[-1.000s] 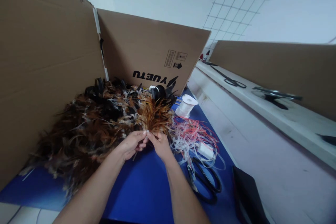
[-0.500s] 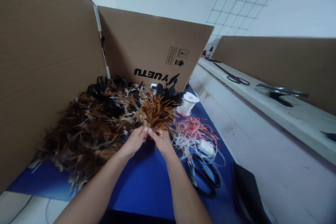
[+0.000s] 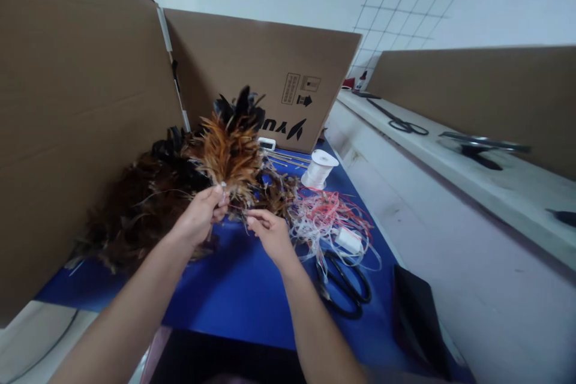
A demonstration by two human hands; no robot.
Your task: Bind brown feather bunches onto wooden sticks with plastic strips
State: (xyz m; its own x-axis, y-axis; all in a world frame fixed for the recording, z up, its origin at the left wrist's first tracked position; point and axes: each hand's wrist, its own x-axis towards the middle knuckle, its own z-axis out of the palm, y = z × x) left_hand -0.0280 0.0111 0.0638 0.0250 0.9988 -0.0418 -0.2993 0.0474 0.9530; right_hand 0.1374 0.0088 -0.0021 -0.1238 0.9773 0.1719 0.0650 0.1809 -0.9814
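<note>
Landmark: white spool (image 3: 320,169), upright on the blue bench (image 3: 234,306). Nearest, to the right of and nearer than the spool: a flat black object (image 3: 416,312), contents not visible. Black-handled scissors (image 3: 346,285) lie on the near side of the spool. Right hand (image 3: 272,237), nearer than the spool and to its left: thumb and fingers nearly together, a thin reddish strand at the tips; cannot tell whether it is pinched. Left hand (image 3: 202,213), farther left of the spool: fingers closed on the base of 1 feather bunch (image 3: 231,147), which stands up from the grip left of the spool, tawny below, black at the top. Small white roll (image 3: 348,241) and tangle of pink and clear ribbon (image 3: 321,216) just on the spool's near side. Dark brown feather pile (image 3: 139,216) well to the spool's left. Thin sticks (image 3: 290,159) and a white device (image 3: 266,144) left of the spool; behind it, a printed cardboard panel (image 3: 252,66). Wire grid (image 3: 405,9) farthest, beyond and above the spool.
</note>
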